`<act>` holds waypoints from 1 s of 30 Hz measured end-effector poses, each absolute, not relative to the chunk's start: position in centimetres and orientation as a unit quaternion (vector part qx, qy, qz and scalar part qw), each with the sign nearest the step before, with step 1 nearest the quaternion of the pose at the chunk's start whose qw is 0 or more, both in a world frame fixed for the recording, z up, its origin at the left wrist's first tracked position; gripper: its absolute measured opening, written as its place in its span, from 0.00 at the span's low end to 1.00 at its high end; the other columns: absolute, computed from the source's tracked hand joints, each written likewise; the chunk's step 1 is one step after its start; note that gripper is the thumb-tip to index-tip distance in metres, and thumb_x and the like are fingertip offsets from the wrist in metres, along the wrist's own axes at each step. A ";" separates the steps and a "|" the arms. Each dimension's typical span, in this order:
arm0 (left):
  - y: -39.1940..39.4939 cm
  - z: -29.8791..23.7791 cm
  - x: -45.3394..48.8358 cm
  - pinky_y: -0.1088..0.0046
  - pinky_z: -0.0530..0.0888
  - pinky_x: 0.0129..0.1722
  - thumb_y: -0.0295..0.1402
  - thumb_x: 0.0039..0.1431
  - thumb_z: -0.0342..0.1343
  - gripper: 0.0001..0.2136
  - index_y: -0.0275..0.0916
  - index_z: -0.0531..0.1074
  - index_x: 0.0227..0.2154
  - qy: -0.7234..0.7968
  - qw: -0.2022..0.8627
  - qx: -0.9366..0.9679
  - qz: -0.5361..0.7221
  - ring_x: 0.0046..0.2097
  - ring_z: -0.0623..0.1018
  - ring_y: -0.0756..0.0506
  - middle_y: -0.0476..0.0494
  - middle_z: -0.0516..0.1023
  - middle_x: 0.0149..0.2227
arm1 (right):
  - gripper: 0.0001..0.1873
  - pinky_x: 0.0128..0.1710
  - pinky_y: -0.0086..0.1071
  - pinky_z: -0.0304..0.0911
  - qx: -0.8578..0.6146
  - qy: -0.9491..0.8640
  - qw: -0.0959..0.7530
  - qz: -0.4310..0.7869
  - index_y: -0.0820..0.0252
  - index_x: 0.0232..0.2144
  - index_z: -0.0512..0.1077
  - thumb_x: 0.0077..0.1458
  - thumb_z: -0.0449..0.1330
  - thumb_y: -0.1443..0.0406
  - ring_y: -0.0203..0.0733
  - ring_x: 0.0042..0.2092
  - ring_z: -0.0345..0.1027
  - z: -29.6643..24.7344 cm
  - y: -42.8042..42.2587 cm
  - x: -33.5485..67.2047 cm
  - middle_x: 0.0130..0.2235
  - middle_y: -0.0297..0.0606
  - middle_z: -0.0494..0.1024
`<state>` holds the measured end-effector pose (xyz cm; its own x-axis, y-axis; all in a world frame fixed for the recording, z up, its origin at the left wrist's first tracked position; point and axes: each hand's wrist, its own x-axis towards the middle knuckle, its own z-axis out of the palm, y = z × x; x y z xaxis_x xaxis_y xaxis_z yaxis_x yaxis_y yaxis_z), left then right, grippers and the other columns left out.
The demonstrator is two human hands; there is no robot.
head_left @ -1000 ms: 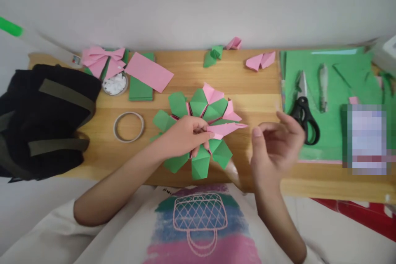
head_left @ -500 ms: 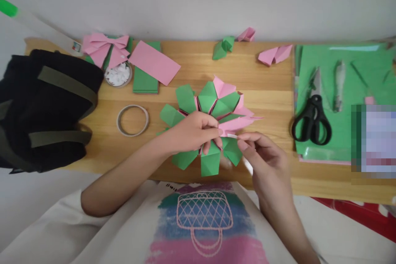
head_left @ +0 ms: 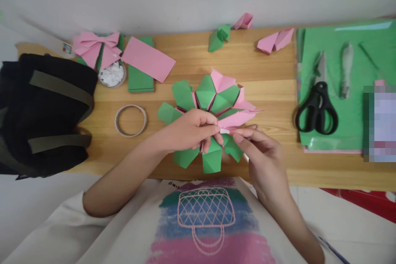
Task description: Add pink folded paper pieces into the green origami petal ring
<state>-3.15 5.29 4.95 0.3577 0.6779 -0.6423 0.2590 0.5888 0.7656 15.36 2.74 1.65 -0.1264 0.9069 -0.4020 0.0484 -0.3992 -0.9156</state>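
A round flower of folded green and pink paper [head_left: 206, 99] lies on the wooden table [head_left: 272, 90] in front of me. My left hand [head_left: 188, 130] is closed on its centre, fingers pinching a pink folded petal [head_left: 236, 117] that points right. My right hand [head_left: 262, 154] meets it from the right, thumb and forefinger pinched on a small white piece [head_left: 225, 131] at the petal's base; I take it for a bit of tape.
A tape ring [head_left: 130, 120] and a black bag [head_left: 43, 111] lie to the left. A pink paper bow [head_left: 93, 47], a small tub of white scraps [head_left: 111, 75] and pink and green sheets sit behind. Black scissors [head_left: 317, 109] rest on green paper [head_left: 346, 78] at right.
My right hand came in from the right, empty-looking and spread, and now pinches a small white piece against the pink petal. My left hand kept its hold on the flower.
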 end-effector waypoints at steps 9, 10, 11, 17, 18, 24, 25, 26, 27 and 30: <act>5.2 4.8 -3.0 0.85 0.61 0.15 0.25 0.62 0.48 0.12 0.32 0.74 0.26 0.547 0.706 0.426 0.145 0.15 0.65 0.57 0.50 0.70 0.14 | 0.05 0.34 0.35 0.57 -0.560 -0.411 0.341 0.634 0.49 0.30 0.80 0.49 0.67 0.59 0.37 0.33 0.62 1.7 2.8 15.5 0.30 0.32 0.70; 5.2 4.8 -3.0 0.85 0.61 0.15 0.25 0.62 0.48 0.12 0.32 0.74 0.26 0.547 0.706 0.425 0.146 0.15 0.65 0.57 0.50 0.71 0.14 | 0.05 0.34 0.35 0.57 -0.559 -0.407 0.340 0.638 0.50 0.30 0.80 0.49 0.67 0.59 0.37 0.33 0.62 1.7 2.8 15.5 0.30 0.32 0.70; 5.2 4.8 -3.0 0.85 0.61 0.15 0.25 0.62 0.48 0.12 0.32 0.74 0.26 0.547 0.707 0.425 0.145 0.15 0.65 0.57 0.50 0.70 0.14 | 0.05 0.34 0.34 0.57 -0.558 -0.403 0.342 0.640 0.50 0.30 0.80 0.49 0.67 0.59 0.37 0.33 0.63 1.8 2.8 15.5 0.30 0.33 0.71; 5.2 4.7 -3.1 0.85 0.61 0.15 0.25 0.62 0.48 0.12 0.32 0.75 0.26 0.542 0.708 0.430 0.146 0.15 0.65 0.57 0.50 0.71 0.15 | 0.05 0.32 0.33 0.57 -0.555 -0.396 0.344 0.645 0.49 0.30 0.80 0.49 0.66 0.60 0.36 0.33 0.63 1.8 2.8 15.4 0.30 0.32 0.70; 5.2 4.7 -3.1 0.85 0.61 0.16 0.26 0.62 0.48 0.12 0.32 0.75 0.26 0.541 0.707 0.431 0.148 0.15 0.66 0.57 0.50 0.71 0.15 | 0.05 0.33 0.33 0.57 -0.555 -0.395 0.345 0.645 0.49 0.31 0.81 0.49 0.66 0.60 0.37 0.33 0.63 1.8 2.8 15.3 0.30 0.32 0.70; 5.1 4.7 -3.2 0.84 0.62 0.16 0.27 0.62 0.48 0.12 0.33 0.75 0.26 0.542 0.705 0.434 0.143 0.16 0.67 0.56 0.50 0.71 0.15 | 0.06 0.35 0.34 0.59 -0.561 -0.398 0.340 0.641 0.50 0.31 0.81 0.49 0.66 0.59 0.38 0.34 0.64 1.7 2.9 15.3 0.30 0.33 0.71; 5.1 4.7 -3.2 0.84 0.62 0.16 0.27 0.62 0.48 0.12 0.33 0.75 0.26 0.543 0.705 0.433 0.144 0.16 0.67 0.56 0.50 0.71 0.15 | 0.06 0.35 0.35 0.58 -0.563 -0.402 0.336 0.639 0.50 0.31 0.81 0.49 0.66 0.59 0.38 0.35 0.64 1.7 2.9 15.4 0.31 0.33 0.71; 5.1 4.7 -3.2 0.84 0.62 0.16 0.27 0.62 0.49 0.12 0.33 0.75 0.26 0.543 0.705 0.432 0.145 0.16 0.67 0.56 0.50 0.72 0.15 | 0.06 0.35 0.35 0.58 -0.565 -0.406 0.334 0.635 0.50 0.32 0.81 0.49 0.66 0.59 0.38 0.35 0.64 1.6 2.9 15.4 0.31 0.33 0.71; 5.1 4.7 -3.2 0.84 0.62 0.16 0.27 0.61 0.49 0.12 0.33 0.75 0.26 0.544 0.705 0.431 0.146 0.16 0.67 0.56 0.50 0.71 0.15 | 0.06 0.35 0.35 0.58 -0.567 -0.411 0.332 0.632 0.49 0.32 0.81 0.49 0.66 0.59 0.39 0.35 0.63 1.6 2.8 15.5 0.31 0.33 0.70; 5.1 4.7 -3.2 0.84 0.62 0.16 0.28 0.61 0.49 0.12 0.33 0.75 0.26 0.543 0.708 0.427 0.147 0.16 0.67 0.56 0.50 0.71 0.15 | 0.06 0.35 0.35 0.56 -0.570 -0.428 0.327 0.620 0.48 0.33 0.81 0.50 0.65 0.59 0.39 0.35 0.63 1.6 2.7 15.6 0.31 0.33 0.69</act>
